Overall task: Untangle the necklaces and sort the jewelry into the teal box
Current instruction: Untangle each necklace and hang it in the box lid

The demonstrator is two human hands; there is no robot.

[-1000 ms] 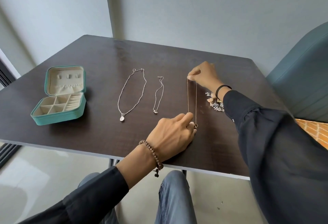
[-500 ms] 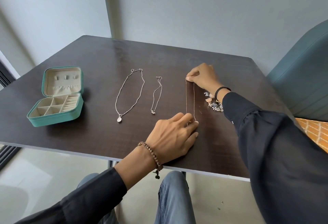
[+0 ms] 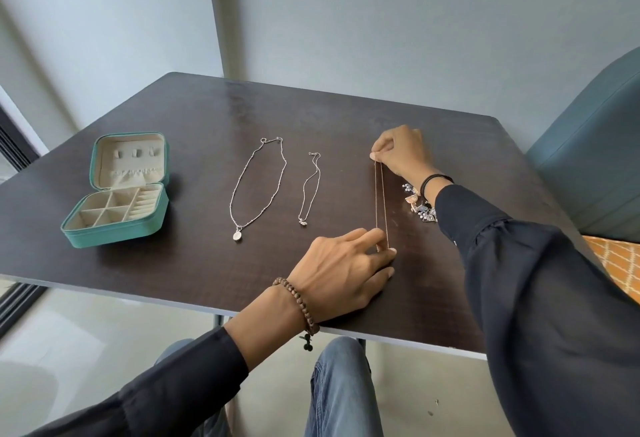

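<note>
A thin rose-gold necklace (image 3: 381, 201) lies stretched straight on the dark table (image 3: 194, 117). My right hand (image 3: 401, 152) pinches its far end. My left hand (image 3: 346, 263) holds its near end between fingertips. Left of it lie a short silver necklace (image 3: 310, 190) and a longer silver necklace with an oval pendant (image 3: 258, 187), both laid out apart. The teal box (image 3: 117, 221) stands open at the table's left, its cream compartments showing nothing inside. A small heap of earrings and charms (image 3: 419, 204) sits by my right wrist.
A teal chair (image 3: 588, 145) stands to the right of the table. The table's front edge runs just under my left wrist. Grey walls rise behind the table.
Both hands have held the rose-gold necklace throughout; my left hand shifted slightly up the table, so the chain now lies a little shorter and straighter.
</note>
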